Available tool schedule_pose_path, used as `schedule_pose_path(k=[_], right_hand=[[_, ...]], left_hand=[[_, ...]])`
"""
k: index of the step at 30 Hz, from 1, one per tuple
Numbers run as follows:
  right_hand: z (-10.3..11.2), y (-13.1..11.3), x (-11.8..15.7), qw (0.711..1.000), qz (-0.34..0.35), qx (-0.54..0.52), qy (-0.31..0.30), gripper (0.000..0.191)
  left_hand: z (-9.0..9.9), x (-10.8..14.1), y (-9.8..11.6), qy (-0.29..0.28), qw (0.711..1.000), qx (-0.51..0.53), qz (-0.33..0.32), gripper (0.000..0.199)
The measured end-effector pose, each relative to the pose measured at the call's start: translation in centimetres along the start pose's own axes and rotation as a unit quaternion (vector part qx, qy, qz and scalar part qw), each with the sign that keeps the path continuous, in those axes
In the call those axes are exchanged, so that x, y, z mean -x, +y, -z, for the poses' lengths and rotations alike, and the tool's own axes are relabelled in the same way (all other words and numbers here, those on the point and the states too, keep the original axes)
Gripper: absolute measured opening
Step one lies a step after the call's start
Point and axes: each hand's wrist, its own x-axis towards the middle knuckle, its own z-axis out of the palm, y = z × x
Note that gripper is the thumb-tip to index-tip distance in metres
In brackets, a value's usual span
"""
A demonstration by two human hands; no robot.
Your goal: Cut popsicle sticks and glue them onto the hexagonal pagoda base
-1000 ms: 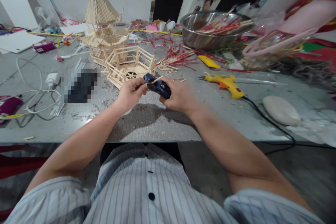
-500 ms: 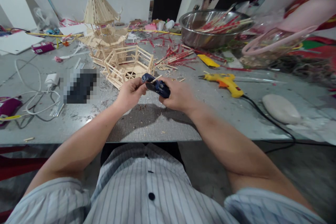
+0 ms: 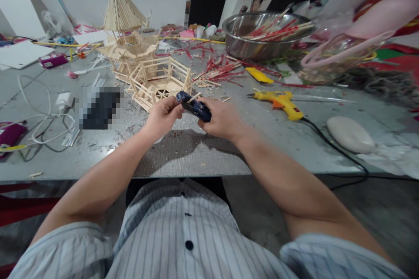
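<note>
My right hand (image 3: 219, 117) is wrapped around a dark blue hand tool (image 3: 202, 110) with a rounded end; its exact kind I cannot make out. A thin wooden stick (image 3: 195, 97) lies across the tool, pale end pointing up to the right. My left hand (image 3: 163, 115) is closed in a pinch at the tool's left side, where the stick leads into the fingertips. Just beyond both hands stands a hexagonal frame of wooden sticks (image 3: 170, 65) with railings. Behind it on the left rises a stick-built pavilion (image 3: 126, 17) with a pointed roof.
A yellow glue gun (image 3: 278, 101) lies at right, its black cord trailing over the table edge. Further back are a steel basin (image 3: 238, 45) of sticks and scattered red-tipped sticks (image 3: 222, 69). A white charger (image 3: 64, 101) with cable sits left. A pale stone (image 3: 350, 134) rests at right.
Both hands keep their hold on the tool and stick in nearly the same place. The view has shifted very slightly.
</note>
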Motion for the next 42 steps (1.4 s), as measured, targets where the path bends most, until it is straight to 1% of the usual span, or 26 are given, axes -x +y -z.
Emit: schedule_pose_path(k=[6,11,16,20,26,30,36,39,42], right_hand=[[0.21,-0.41,0.04,1.000,-0.008,0.012,-0.003,0.052],[0.32,-0.68,0.06,1.000,-0.017,-0.003,-0.004,0.049],[0.29,-0.91,0.07,0.999,-0.038,0.008,-0.004,0.047],[0.02,-0.85,0.06,0.999,-0.047,0.010,0.001,0.048],[-0.38,-0.49,0.10,0.998,-0.051,0.012,0.021,0.041],[-0.37,-0.54,0.13,0.998,-0.060,0.027,0.016,0.037],[-0.15,-0.81,0.12,0.997,-0.065,0.031,0.012,0.032],[-0.09,-0.83,0.01,0.997,-0.074,0.026,0.002,0.034],[-0.20,-0.66,-0.13,0.998,-0.064,0.004,0.007,0.041]], left_hand=[[-0.04,-0.06,0.08,0.002,1.000,0.019,0.001,0.026],[-0.20,-0.06,0.00,0.007,0.999,0.035,0.000,0.030],[-0.48,-0.06,-0.34,0.033,0.999,0.022,-0.003,0.036],[-0.44,-0.05,-0.58,0.020,0.999,0.025,0.002,0.040],[-0.44,0.02,-0.46,0.014,1.000,0.018,-0.004,0.038],[-0.55,0.01,-0.33,0.007,0.999,0.036,-0.011,0.034],[-0.56,0.08,-0.46,0.012,1.000,0.016,-0.007,0.030],[-0.54,0.15,-0.36,0.017,1.000,-0.006,-0.011,0.032],[-0.54,0.20,-0.11,0.027,0.999,-0.029,-0.031,0.038]])
